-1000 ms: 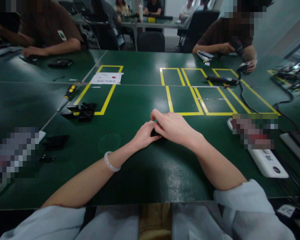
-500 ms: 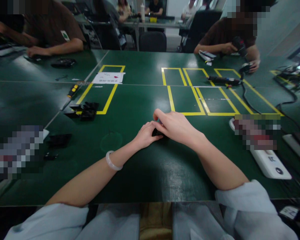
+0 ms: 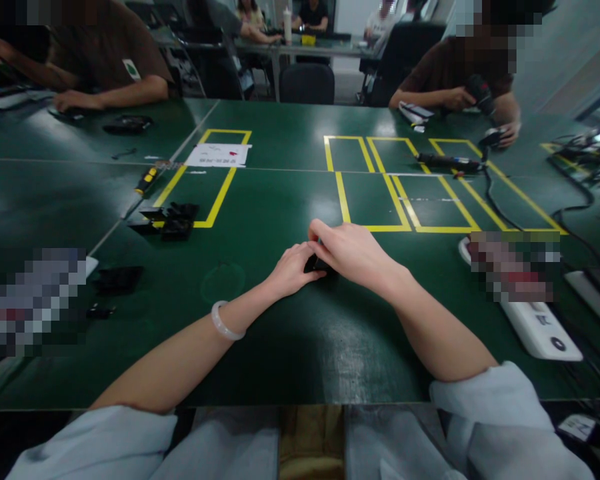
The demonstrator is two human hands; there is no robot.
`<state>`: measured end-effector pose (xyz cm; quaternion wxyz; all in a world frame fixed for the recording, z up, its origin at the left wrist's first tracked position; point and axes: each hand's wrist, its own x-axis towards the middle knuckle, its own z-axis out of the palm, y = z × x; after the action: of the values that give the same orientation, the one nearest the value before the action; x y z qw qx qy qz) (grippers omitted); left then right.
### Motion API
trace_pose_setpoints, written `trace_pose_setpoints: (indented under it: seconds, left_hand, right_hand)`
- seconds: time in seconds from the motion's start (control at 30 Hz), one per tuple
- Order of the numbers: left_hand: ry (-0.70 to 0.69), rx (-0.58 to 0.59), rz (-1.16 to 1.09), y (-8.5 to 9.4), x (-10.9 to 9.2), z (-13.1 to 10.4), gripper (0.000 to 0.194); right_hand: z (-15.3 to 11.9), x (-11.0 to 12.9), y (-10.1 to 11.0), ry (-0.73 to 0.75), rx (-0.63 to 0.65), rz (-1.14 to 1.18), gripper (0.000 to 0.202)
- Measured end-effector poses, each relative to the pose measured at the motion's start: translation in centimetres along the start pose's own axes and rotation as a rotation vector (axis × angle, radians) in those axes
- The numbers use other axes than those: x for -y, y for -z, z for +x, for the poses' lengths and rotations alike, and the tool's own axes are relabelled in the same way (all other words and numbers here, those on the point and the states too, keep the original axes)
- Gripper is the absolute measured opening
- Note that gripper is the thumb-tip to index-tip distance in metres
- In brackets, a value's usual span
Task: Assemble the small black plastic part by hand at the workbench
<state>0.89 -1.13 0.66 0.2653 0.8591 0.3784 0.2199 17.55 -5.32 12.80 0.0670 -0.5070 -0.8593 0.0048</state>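
Observation:
Both hands meet over the green table (image 3: 290, 347) around a small black part (image 3: 314, 265), mostly covered by my fingers, so its kind does not show. My left hand (image 3: 294, 272), with a pale bangle on its wrist, grips the part from the left, its thumb along the near side. From above and the right, my right hand (image 3: 347, 250) bends over the same part; its thumb and forefinger are close to my left fingers. Left of my hands lie several black plastic pieces (image 3: 177, 220) in a cluster and a flat black piece (image 3: 119, 279).
A yellow-black screwdriver (image 3: 147, 180) and a white paper sheet (image 3: 217, 155) lie ahead on the left. Yellow tape outlines (image 3: 377, 228) mark the table. To the right are a white device (image 3: 547, 327) and a black corded tool (image 3: 449, 162). Two people sit opposite.
My hands stay almost in place around the black part, with only a slight shift of the fingers. In the background, a person's arm now reaches over the far table.

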Motion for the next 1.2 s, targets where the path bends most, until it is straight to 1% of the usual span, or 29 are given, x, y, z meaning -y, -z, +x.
trace_pose_setpoints:
  seconds: [0.2, 0.37, 0.53, 0.67, 0.77, 0.9, 1.03, 1.2]
  left_hand:
    - [-0.013, -0.008, 0.018, -0.08, 0.13, 0.03, 0.033]
    - [-0.011, -0.004, -0.009, 0.02, -0.07, 0.00, 0.030]
    - [-0.013, -0.011, 0.011, -0.02, -0.04, 0.07, 0.037]
    - [-0.010, -0.011, 0.028, -0.10, 0.10, 0.03, 0.034]
    - [-0.014, -0.013, 0.017, -0.11, 0.13, -0.02, 0.033]
    - [-0.022, -0.003, -0.011, -0.01, 0.05, 0.00, 0.035]
    - [-0.016, -0.019, -0.005, 0.03, 0.03, 0.01, 0.037]
    - [-0.016, -0.016, -0.012, -0.12, 0.24, -0.08, 0.028]
  right_hand:
    - [-0.23, 0.11, 0.14, -0.009, -0.026, 0.045, 0.027]
    - [0.01, 0.14, -0.30, -0.013, -0.047, 0.049, 0.027]
    - [0.17, -0.02, -0.46, -0.016, -0.020, 0.009, 0.024]
    - [-0.10, 0.10, -0.33, -0.030, -0.038, 0.056, 0.028]
    - [-0.17, 0.18, -0.28, -0.024, -0.053, 0.061, 0.026]
    - [0.02, 0.17, -0.19, -0.016, -0.015, 0.004, 0.026]
    - [0.02, 0.20, -0.08, -0.024, 0.010, -0.014, 0.025]
    - [-0.24, 0.30, -0.07, -0.005, -0.029, 0.036, 0.025]
